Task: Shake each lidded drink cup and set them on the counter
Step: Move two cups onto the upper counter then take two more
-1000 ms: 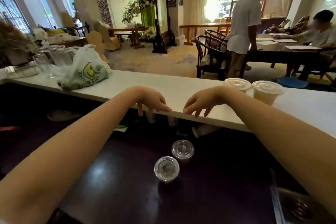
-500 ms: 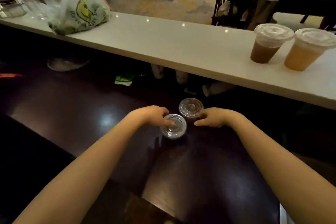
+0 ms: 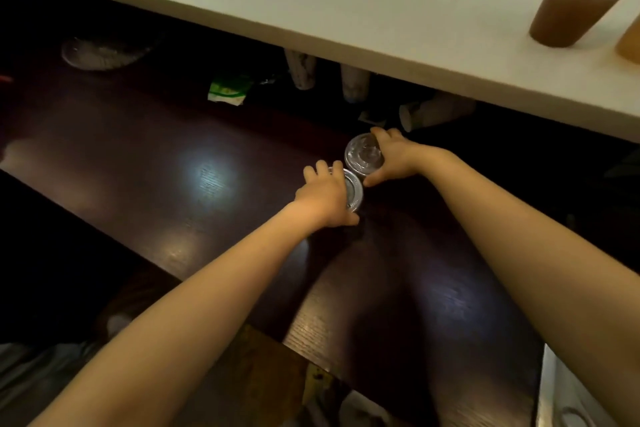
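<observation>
White counter (image 3: pixel 381 21) with 2 drinks (image 3: pixel 568 14) overhangs gripped cups (image 3: pixel 363 152).

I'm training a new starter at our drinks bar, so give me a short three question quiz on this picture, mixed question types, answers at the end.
1. True or false: the left hand grips the nearer lidded cup.
2. Which hand grips the farther lidded cup?
3. Where does the brown drink stand? A on the white counter; B on a tray; C in the left hand.
Key: 1 true; 2 the right hand; 3 A.
</observation>
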`<control>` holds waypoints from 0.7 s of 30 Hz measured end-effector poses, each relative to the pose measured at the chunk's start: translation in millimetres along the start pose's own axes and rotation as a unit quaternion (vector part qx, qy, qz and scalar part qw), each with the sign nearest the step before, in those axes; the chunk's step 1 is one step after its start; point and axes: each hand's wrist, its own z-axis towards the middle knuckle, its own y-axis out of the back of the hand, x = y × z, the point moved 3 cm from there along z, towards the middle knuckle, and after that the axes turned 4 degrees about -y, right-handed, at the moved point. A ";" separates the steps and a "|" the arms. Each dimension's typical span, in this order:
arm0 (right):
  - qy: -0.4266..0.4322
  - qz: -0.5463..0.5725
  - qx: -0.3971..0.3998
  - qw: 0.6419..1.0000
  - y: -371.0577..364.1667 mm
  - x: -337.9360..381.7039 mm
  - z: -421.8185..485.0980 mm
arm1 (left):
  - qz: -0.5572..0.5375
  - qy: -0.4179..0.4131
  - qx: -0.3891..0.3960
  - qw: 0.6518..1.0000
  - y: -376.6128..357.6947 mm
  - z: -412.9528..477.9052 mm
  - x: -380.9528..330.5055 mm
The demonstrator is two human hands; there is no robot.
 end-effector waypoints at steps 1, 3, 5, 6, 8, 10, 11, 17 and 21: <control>0.008 -0.001 0.003 1.000 0.8 -0.1 2.4 | 0.000 0.000 -0.008 1.000 -0.5 0.4 0.1; 0.020 0.002 0.006 1.000 3.1 -0.8 5.1 | -0.011 -0.003 -0.017 1.000 -0.5 0.8 1.0; 0.030 0.018 0.006 0.999 4.0 -2.6 5.5 | -0.024 -0.009 -0.022 0.999 0.9 -0.6 2.0; 0.035 0.030 0.002 0.999 3.9 -3.5 5.1 | -0.029 -0.013 -0.023 0.999 2.2 -1.3 2.5; 0.042 0.046 -0.005 0.998 4.6 -6.0 3.0 | -0.033 -0.020 -0.021 0.999 6.1 -2.4 3.0; 0.038 0.050 -0.007 0.998 6.1 -9.7 -1.3 | -0.033 -0.027 -0.011 0.999 10.0 -3.6 2.3; 0.032 0.049 -0.007 0.998 7.6 -11.8 -5.1 | -0.030 -0.032 -0.002 0.999 12.0 -4.1 1.1; -0.004 0.033 0.012 0.999 33.1 -33.3 -46.0 | 0.028 -0.081 0.055 0.995 34.3 -6.1 -22.6; -0.030 0.037 0.030 0.998 61.2 -54.0 -91.4 | 0.101 -0.137 0.080 0.982 66.8 -10.9 -55.8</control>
